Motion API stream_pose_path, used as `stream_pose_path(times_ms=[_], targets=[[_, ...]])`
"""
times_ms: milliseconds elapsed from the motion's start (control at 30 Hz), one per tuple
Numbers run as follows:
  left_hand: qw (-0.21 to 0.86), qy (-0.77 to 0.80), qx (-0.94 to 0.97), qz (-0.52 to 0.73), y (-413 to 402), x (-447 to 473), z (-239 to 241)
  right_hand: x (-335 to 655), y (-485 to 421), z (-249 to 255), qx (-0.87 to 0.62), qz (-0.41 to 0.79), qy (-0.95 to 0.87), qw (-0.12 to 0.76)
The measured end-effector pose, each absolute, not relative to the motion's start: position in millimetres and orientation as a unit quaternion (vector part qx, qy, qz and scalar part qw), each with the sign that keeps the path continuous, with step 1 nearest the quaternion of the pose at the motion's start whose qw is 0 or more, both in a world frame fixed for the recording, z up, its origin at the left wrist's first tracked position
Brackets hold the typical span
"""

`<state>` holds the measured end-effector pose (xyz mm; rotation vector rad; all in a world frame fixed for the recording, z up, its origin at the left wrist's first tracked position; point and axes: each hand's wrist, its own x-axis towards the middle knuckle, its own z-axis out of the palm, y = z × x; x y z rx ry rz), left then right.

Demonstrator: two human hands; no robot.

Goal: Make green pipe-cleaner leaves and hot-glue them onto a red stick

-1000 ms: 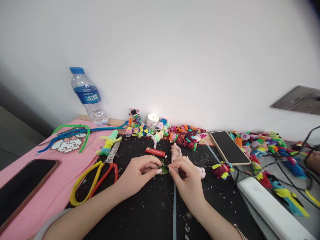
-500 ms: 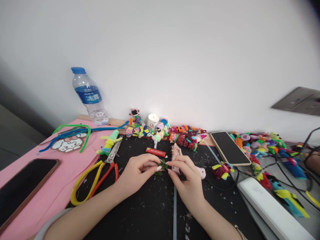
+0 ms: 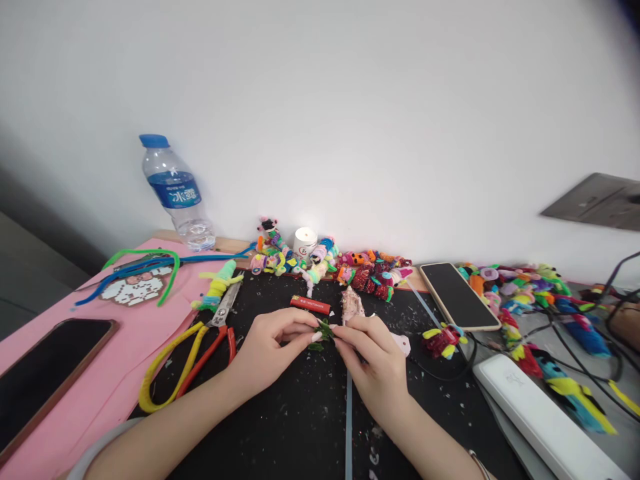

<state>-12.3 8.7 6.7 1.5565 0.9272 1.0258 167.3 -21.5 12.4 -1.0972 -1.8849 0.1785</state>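
Note:
My left hand and my right hand meet over the black mat, fingertips pinched from both sides on a small green fuzzy piece. A pale pink twisted piece lies just beyond my right fingers, and a red lighter lies just behind the hands. Yellow and red handled scissors rest to the left of my left hand.
A water bottle stands at the back left. A lit candle sits among colourful pipe-cleaner figures along the wall. One phone lies on the pink sheet, another phone to the right. A white power bank and cables lie right.
My right fingers have shifted slightly on the green piece, which has turned a little between the fingertips. Both hands remain in the same place.

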Motion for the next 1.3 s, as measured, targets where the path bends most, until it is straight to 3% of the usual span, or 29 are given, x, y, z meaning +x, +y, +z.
stream_pose_path(times_ms=[233, 800, 1300], targets=[[0.431, 0.335, 0.713, 0.440, 7.3, -13.9, 10.6, 168.9, -21.7, 15.8, -0.468, 0.145, -0.743, 0.456], [0.667, 0.273, 0.543, 0.431, 7.4, -7.7, 7.8, 166.6, -20.7, 15.6, -0.479, 0.204, -0.754, 0.399], [0.694, 0.348, 0.474, 0.415, 12.9, -10.4, 14.0, 167.9, -20.2, 18.0, -0.468, 0.263, -0.737, 0.411]])
